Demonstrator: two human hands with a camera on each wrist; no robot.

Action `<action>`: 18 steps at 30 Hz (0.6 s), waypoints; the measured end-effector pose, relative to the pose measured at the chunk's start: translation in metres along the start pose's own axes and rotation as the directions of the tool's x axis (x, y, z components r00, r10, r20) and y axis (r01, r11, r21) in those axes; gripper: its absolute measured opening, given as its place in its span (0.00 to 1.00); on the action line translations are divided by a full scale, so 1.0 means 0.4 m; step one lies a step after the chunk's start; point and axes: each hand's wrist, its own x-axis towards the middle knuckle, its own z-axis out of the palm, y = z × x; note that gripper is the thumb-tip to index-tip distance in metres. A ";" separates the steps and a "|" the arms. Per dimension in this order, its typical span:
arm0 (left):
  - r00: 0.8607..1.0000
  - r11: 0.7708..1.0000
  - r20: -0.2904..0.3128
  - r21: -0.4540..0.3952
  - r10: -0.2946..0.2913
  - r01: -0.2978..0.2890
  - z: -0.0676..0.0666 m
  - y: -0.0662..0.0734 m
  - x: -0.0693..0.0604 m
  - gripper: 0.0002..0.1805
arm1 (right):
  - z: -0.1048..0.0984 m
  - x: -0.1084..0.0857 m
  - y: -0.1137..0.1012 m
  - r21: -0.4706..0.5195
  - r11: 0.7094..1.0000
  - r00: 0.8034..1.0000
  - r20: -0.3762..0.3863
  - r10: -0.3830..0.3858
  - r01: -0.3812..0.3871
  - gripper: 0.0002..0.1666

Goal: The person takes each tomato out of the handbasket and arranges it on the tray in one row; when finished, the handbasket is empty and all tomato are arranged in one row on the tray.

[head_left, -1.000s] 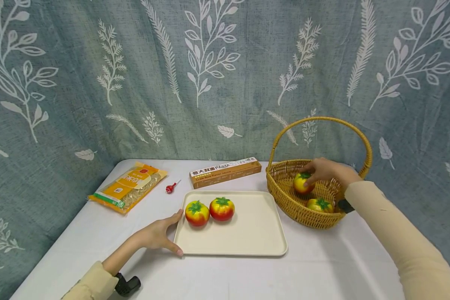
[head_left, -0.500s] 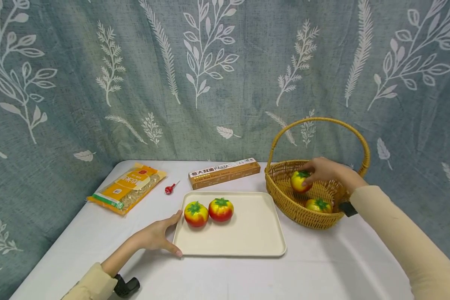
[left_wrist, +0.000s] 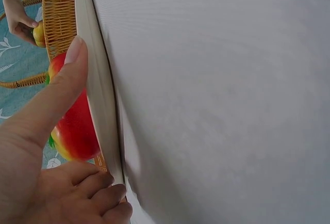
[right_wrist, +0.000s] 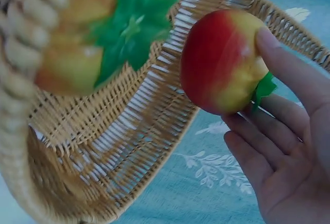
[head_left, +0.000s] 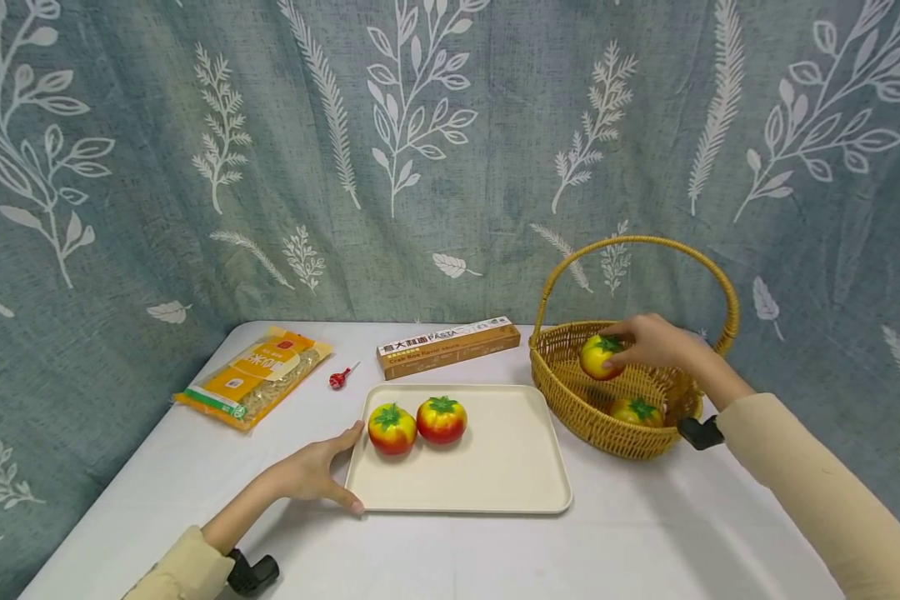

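Over the wicker basket (head_left: pixel 581 410), my right hand (head_left: pixel 648 340) grips a red-and-yellow tomato (head_left: pixel 600 358) with a green leafy top. Thumb and fingers hold its sides, as the right wrist view shows the tomato (right_wrist: pixel 221 61). Another tomato (head_left: pixel 637 412) lies lower in the basket. At the left edge of the cream tray (head_left: pixel 495 450), my left hand (head_left: pixel 307 471) rests with thumb and fingers spread along the rim. Two tomatoes sit side by side on the tray's left half, the left tomato (head_left: pixel 392 429) near my left fingers and the right tomato (head_left: pixel 442 419) beside it.
Behind the tray lies a brown-and-white pasta box (head_left: pixel 450 346). A red lollipop (head_left: pixel 339 379) and an orange bag of dry noodles (head_left: pixel 258 375) are at the back left. The basket's tall handle (head_left: pixel 637 239) arches over it. A patterned curtain (head_left: pixel 450 167) hangs behind the white table.
My right hand has raised the tomato and shifted it slightly left within the basket's opening; the right forearm has drawn up and back. The left hand and tray stay put.
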 end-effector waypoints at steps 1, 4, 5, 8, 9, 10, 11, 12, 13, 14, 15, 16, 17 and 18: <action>1.000 1.000 -0.001 0.002 0.001 -0.001 0.000 0.000 0.000 0.67 | 0.001 -0.004 -0.004 0.000 1.000 1.000 -0.008 0.011 -0.011 0.38; 1.000 1.000 -0.005 0.007 -0.006 0.006 0.002 0.002 -0.001 0.67 | 0.002 -0.014 -0.017 0.010 1.000 0.999 -0.025 0.023 -0.023 0.39; 1.000 1.000 -0.005 0.007 -0.008 0.008 0.001 0.002 -0.001 0.67 | 0.003 -0.017 -0.020 0.016 0.999 0.999 -0.029 0.029 -0.029 0.39; 1.000 1.000 -0.003 0.002 -0.012 0.012 0.001 0.003 -0.002 0.67 | 0.006 -0.024 -0.028 0.029 0.999 0.998 -0.044 0.038 -0.037 0.40; 1.000 1.000 -0.003 0.000 -0.012 0.012 0.001 0.004 -0.003 0.67 | 0.007 -0.026 -0.031 0.032 0.999 0.998 -0.050 0.043 -0.042 0.41; 1.000 1.000 -0.002 0.001 -0.010 0.010 0.001 0.004 -0.003 0.67 | 0.008 -0.028 -0.033 0.032 0.999 0.997 -0.058 0.044 -0.043 0.41; 1.000 1.000 -0.003 0.003 -0.010 0.010 0.001 0.003 -0.003 0.67 | 0.009 -0.029 -0.037 0.036 0.998 0.997 -0.063 0.046 -0.044 0.41; 1.000 1.000 -0.005 0.005 -0.010 0.010 0.001 0.004 -0.003 0.67 | 0.009 -0.030 -0.040 0.040 0.998 0.996 -0.068 0.051 -0.048 0.41; 1.000 1.000 -0.005 0.006 -0.010 0.010 0.001 0.004 -0.003 0.67 | 0.009 -0.031 -0.044 0.047 0.997 0.996 -0.071 0.057 -0.053 0.41; 1.000 1.000 -0.006 0.008 -0.008 0.009 0.001 0.004 -0.004 0.67 | 0.010 -0.033 -0.049 0.056 0.997 0.995 -0.074 0.063 -0.059 0.41; 1.000 1.000 -0.007 0.011 -0.006 0.006 0.001 0.003 -0.003 0.67 | 0.010 -0.035 -0.054 0.066 0.996 0.995 -0.073 0.069 -0.064 0.41; 1.000 1.000 -0.007 0.012 -0.003 0.003 0.001 0.002 -0.003 0.67 | 0.010 -0.037 -0.058 0.073 0.995 0.995 -0.076 0.070 -0.064 0.41; 1.000 1.000 -0.007 0.011 -0.004 0.004 0.000 0.002 -0.003 0.67 | 0.010 -0.039 -0.063 0.082 0.994 0.994 -0.075 0.077 -0.071 0.41; 1.000 1.000 -0.007 0.009 -0.002 0.002 0.000 0.003 -0.004 0.67 | 0.010 -0.041 -0.067 0.086 0.993 0.994 -0.078 0.083 -0.076 0.41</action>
